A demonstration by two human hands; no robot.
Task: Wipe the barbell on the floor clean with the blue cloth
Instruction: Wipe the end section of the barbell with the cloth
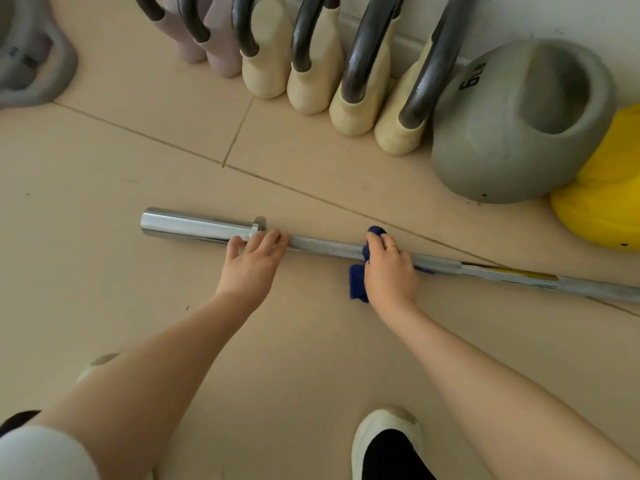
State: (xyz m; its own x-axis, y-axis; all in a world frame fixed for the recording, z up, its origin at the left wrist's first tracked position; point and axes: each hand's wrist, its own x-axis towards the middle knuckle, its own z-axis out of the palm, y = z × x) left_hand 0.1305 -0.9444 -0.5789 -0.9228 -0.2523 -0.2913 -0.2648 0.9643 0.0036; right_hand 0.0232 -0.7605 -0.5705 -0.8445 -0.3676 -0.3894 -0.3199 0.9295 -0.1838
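Note:
A chrome barbell (325,247) lies on the tan tiled floor, its thick sleeve end at the left and its shaft running off to the right edge. My left hand (254,258) rests on the shaft right beside the collar, fingers curled over the bar. My right hand (389,266) presses the blue cloth (358,280) around the knurled shaft further right. The cloth wraps over the bar and hangs down on the near side. A yellow strip shows on the shaft to the right of the cloth.
Several cream and mauve kettlebells (313,76) with dark handles line the wall behind the bar. A grey 6 LB kettlebell (512,133) lies tipped at the right beside a yellow one (604,199). A grey weight (34,64) sits far left. My shoe (384,445) is below.

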